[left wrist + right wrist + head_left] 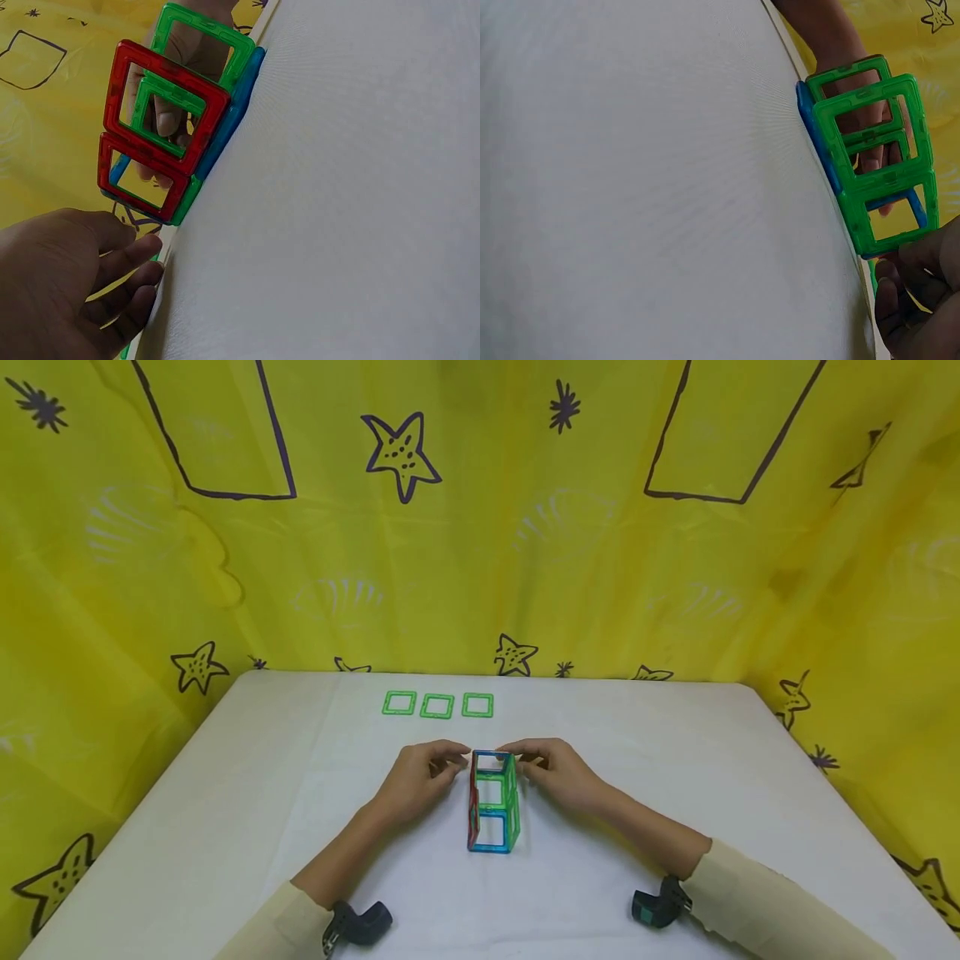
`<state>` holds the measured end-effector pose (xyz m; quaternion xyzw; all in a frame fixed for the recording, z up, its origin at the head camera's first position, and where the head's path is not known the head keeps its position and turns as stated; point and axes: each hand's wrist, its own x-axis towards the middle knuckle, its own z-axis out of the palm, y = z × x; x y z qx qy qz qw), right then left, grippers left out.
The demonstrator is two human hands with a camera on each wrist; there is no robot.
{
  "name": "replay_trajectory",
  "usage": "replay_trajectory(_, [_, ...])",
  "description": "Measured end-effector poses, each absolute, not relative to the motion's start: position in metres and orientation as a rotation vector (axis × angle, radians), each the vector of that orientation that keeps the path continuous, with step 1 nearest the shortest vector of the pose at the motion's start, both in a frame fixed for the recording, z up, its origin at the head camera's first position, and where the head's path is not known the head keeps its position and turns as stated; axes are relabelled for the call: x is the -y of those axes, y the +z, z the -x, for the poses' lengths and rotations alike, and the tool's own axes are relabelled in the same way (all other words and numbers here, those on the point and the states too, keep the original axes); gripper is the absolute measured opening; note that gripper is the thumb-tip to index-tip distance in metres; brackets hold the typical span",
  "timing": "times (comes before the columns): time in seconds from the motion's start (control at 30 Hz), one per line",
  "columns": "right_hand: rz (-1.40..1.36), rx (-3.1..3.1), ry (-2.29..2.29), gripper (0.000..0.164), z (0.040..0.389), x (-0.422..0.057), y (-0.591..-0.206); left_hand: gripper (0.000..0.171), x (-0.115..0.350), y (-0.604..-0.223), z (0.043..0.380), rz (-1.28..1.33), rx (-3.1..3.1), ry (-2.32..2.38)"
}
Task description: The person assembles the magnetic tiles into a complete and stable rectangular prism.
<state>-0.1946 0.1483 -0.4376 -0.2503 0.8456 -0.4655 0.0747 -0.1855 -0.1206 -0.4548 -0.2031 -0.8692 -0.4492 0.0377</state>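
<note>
Head view: left hand (418, 782) hovering loose, holding nothing; right hand (561, 774) hovering at far end of tile box (491, 808), pinch unclear; box standing between, three green squares (437, 716) lying beyond.

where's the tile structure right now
In the head view, the tile structure stands near the middle of the white table, between the left hand and the right hand, with three green frames in a row beyond it.

Cream sleeves (780, 906) are worn with black, rounded wrist cameras (367, 925).
</note>
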Motion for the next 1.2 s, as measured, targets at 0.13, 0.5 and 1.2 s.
replay_trajectory(0.13, [0.798,-2.579,-1.357,0.028,0.196,-0.15,-0.438,0.022,0.119,-0.453,0.186,0.605,2.649,-1.383])
replay_trajectory(0.5, [0.822,-2.643,-1.23,0.022,0.197,-0.164,-0.434,0.02,0.119,-0.451,0.186,0.536,2.657,-1.399])
replay_trajectory(1.2, [1.046,-2.63,-1.191,0.018,0.201,-0.188,-0.436,0.018,0.122,-0.454,0.19,0.445,2.647,-1.352])
